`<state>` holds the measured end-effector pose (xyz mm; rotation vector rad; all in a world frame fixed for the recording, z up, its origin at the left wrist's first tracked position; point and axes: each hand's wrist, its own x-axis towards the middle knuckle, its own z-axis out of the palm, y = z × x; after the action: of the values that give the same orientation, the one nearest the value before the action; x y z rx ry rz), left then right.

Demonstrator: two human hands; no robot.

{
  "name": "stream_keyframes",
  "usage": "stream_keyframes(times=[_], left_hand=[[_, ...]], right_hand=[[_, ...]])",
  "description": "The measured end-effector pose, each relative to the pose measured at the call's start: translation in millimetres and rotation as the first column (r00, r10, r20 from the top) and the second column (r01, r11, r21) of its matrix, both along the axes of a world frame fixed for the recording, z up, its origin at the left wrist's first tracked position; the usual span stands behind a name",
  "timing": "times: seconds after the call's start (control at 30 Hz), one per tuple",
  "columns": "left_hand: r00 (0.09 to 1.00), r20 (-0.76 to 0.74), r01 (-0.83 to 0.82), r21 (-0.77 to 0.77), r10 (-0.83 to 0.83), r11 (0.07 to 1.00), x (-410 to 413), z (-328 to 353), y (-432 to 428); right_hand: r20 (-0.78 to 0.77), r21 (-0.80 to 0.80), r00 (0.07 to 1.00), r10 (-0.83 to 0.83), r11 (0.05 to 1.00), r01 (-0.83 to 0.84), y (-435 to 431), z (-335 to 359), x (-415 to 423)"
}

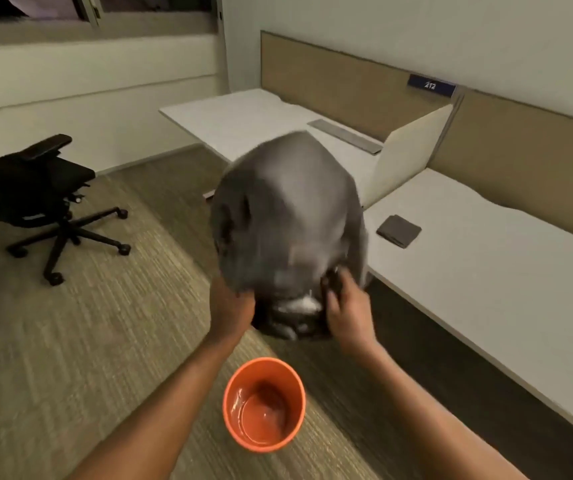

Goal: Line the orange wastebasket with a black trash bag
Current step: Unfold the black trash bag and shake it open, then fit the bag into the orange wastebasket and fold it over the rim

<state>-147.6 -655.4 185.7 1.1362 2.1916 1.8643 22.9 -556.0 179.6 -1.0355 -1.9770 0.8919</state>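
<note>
The orange wastebasket stands upright on the carpet between my forearms, with nothing in it. Above and beyond it I hold a black trash bag in the air. The bag is puffed up with air into a rounded, blurred grey shape. My left hand grips the left side of the bag's mouth and my right hand grips the right side. The mouth of the bag faces down toward me, well above the wastebasket's rim.
A black office chair on wheels stands at the left. White desks with tan partition panels run along the right side. A small dark folded item lies on the near desk. Carpet floor lies around the wastebasket.
</note>
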Motion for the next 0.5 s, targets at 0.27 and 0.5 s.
stream_keyframes(times=[0.27, 0.5], left_hand=[[0.805, 0.496, 0.043, -0.597, 0.326, 0.801, -50, -120, -20], [0.681, 0.642, 0.011, -0.490, 0.352, 0.872, -84, -117, -12]], right_hand=[[0.343, -0.589, 0.935, -0.085, 0.757, 0.285, 24, -105, -3], [0.205, -0.681, 0.943, -0.263, 0.654, 0.330, 42, -109, -20]])
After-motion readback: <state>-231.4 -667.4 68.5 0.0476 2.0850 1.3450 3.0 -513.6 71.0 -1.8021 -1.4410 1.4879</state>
